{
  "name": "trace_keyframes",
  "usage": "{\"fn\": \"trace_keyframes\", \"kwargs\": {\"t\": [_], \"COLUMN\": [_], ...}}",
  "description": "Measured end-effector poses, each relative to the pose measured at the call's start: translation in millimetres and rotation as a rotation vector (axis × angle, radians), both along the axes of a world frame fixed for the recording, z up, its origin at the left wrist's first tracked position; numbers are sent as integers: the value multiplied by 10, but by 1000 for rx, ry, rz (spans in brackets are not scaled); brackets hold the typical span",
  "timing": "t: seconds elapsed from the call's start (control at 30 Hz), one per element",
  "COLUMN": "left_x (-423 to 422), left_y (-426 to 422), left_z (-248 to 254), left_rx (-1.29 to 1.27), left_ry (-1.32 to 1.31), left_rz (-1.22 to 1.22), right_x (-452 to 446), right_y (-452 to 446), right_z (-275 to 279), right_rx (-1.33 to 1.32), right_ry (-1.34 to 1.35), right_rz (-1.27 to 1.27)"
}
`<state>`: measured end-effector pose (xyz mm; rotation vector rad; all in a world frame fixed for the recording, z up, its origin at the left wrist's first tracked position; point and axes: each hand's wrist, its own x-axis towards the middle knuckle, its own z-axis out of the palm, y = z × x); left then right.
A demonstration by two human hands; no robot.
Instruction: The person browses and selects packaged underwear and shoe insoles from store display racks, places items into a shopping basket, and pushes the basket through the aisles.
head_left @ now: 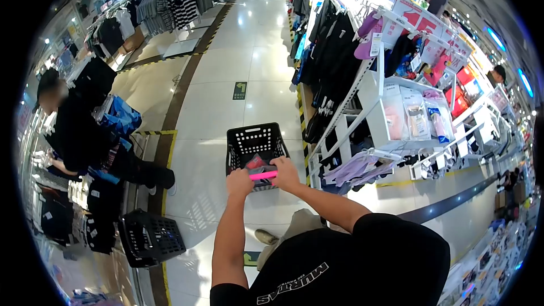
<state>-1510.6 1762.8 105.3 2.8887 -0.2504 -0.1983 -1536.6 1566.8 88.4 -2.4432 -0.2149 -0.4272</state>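
Observation:
A black plastic shopping basket (254, 135) with a perforated wall is in front of me at the middle of the view. Both my hands grip its bright pink handle (263, 175). My left hand (239, 182) is closed around the left end, and my right hand (285, 174) is wrapped round the right end. Behind the handle, inside the basket, lies a small red and dark item (254, 162), partly hidden by my hands; its kind I cannot make out.
At left, a person in black (85, 130) stands by clothing racks, near another black basket (150, 239). Close on my right are hanging black clothes (331, 51) and a white display stand (377, 99) with packaged goods. The tiled aisle (212, 113) runs ahead, with a green floor sign (239, 90).

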Motion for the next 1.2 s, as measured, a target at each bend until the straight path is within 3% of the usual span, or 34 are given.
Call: {"fn": "trace_keyframes", "kwargs": {"t": [0.03, 0.3, 0.6, 0.97, 1.2], "left_x": [115, 1068, 1899, 3246, 4075], "left_y": [26, 133, -203, -718, -993], "left_z": [49, -113, 11, -221, -250], "left_rx": [46, 78, 170, 33, 26], "left_ry": [93, 115, 26, -181, -136], "left_rz": [-36, -413, -262, -232, -205], "right_x": [40, 726, 1618, 3088, 3971], "right_y": [42, 123, 9, -605, -882], "right_z": [-1, -345, -361, -399, -418], "right_rx": [16, -21, 31, 13, 28], "right_ry": [-4, 56, -77, -61, -71], "right_rz": [-32, -90, -150, -116, -79]}}
